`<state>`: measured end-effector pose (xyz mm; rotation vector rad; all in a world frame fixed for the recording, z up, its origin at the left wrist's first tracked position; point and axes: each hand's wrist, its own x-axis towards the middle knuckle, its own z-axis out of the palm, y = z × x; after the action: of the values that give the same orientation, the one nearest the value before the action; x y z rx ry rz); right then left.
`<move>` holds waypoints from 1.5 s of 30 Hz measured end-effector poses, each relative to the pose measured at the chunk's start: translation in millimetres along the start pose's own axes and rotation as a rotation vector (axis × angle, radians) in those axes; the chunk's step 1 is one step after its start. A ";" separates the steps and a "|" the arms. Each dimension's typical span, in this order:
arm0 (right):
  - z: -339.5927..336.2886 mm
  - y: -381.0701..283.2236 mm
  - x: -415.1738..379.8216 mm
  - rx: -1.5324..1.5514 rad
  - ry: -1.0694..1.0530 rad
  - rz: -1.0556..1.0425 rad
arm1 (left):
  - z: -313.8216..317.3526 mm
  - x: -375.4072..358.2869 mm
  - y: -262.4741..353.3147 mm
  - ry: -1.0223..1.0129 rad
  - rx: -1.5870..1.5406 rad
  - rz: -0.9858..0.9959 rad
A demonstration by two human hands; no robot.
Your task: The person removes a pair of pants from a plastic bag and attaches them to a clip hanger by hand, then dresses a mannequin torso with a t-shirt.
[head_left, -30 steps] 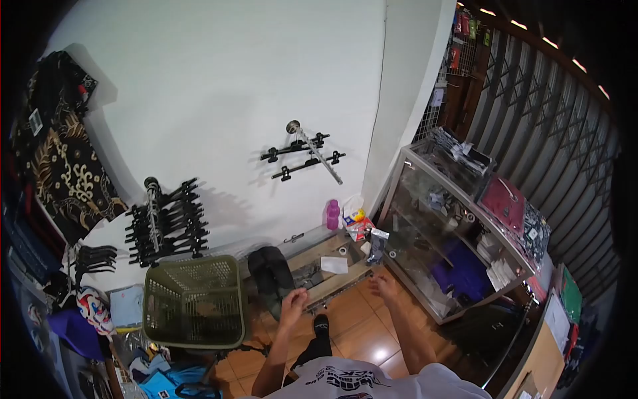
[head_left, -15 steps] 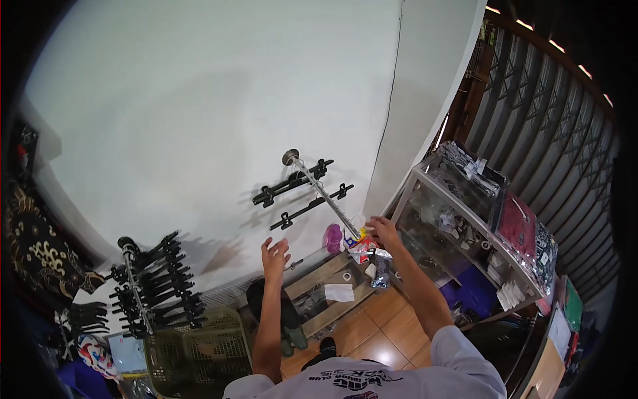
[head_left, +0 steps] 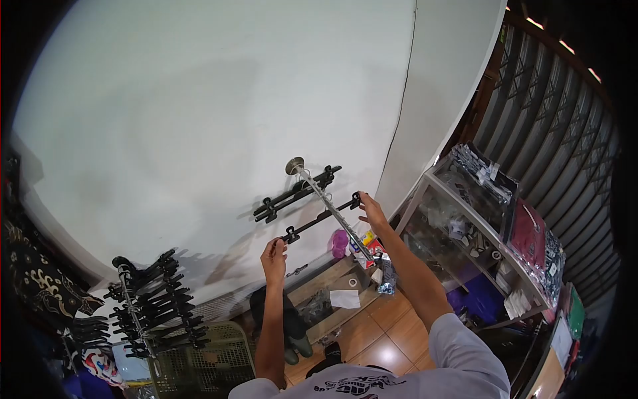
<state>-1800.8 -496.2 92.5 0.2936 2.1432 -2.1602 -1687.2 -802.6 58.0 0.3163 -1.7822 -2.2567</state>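
Observation:
A black clip hanger (head_left: pixel 316 221) hangs from a metal wall rail (head_left: pixel 335 211) that juts out toward me. My left hand (head_left: pixel 274 258) is closed, pinching the hanger's left end beside its clip. At the other end, my right hand (head_left: pixel 373 214) has its fingertips against the tip by the right clip, with the thumb apart below. Behind, closer to the wall, more black clip hangers (head_left: pixel 289 197) hang together on the same rail.
Another rail full of black hangers (head_left: pixel 156 296) is at lower left, above a green plastic basket (head_left: pixel 206 352). A glass display case (head_left: pixel 458 226) with packaged clothes stands at right. A low wooden case (head_left: pixel 325 296), bearing white paper (head_left: pixel 344 298), is below the rail.
Both hands have moved up to the front clip hanger's ends. The left fingers, spread before, have closed on its left end. The view has shifted slightly.

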 end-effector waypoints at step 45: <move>-33.4 297.7 -1031.9 0.621 2.398 -0.030 | 139.9 -738.1 -92.7 -2.175 0.274 -0.268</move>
<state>-731.2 -544.6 1.3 4.1300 0.6129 -1.8769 -1039.4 -413.7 11.9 -2.9583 -2.4548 -2.0858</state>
